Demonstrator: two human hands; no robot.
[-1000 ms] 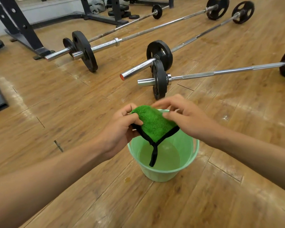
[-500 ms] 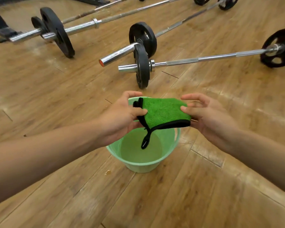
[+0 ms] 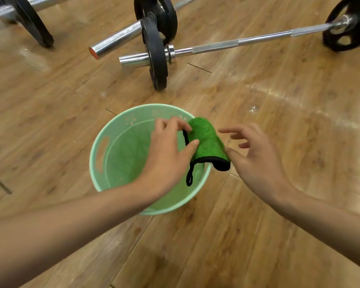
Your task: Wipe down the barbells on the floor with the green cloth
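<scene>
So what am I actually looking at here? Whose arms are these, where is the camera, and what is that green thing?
There is no machine here. These are a person's two bare arms, filmed by one wide-angle camera worn on their head and looking down, which is why straight lines bend. The left hand pinches a folded green cloth with a black edge and loop, over the rim of a pale green bucket. The right hand is open with its fingers spread and its thumb close beside the cloth; I cannot tell if it touches. Everything stands on a wooden floor. Ahead lies a barbell, a steel bar with black plates, and the end of a second barbell lies just behind it. The cloth is for wiping those bars.
</scene>
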